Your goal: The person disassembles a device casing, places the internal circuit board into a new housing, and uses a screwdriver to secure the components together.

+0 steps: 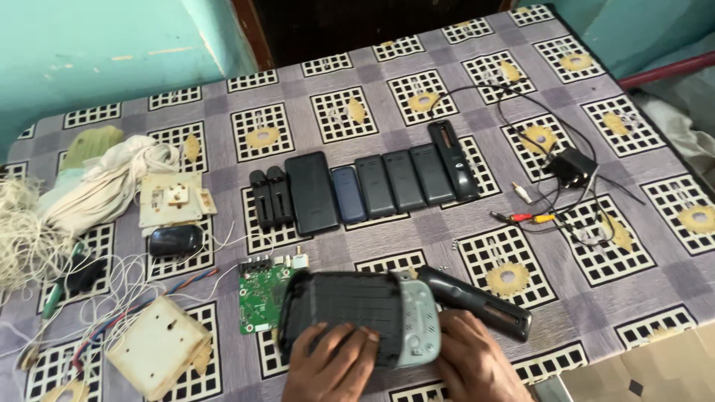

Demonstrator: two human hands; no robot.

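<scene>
My left hand [331, 363] grips the near edge of a black ribbed plastic casing [344, 309] with a grey curved end piece, held low over the table. My right hand [477, 365] lies flat beside it, its fingers touching the grey end and the tail of a long black remote-like housing [477, 301] on the cloth. A green circuit board [261, 296] lies just left of the casing, partly under its edge.
A row of several dark phones and remotes [357, 190] lies mid-table. A black adapter with cables and coloured plugs [570, 167] sits right. At left are cream switch plates [173, 197], a black mouse [175, 240], loose wires, cloth and string [22, 231]. The patterned tablecloth [596, 283] covers all.
</scene>
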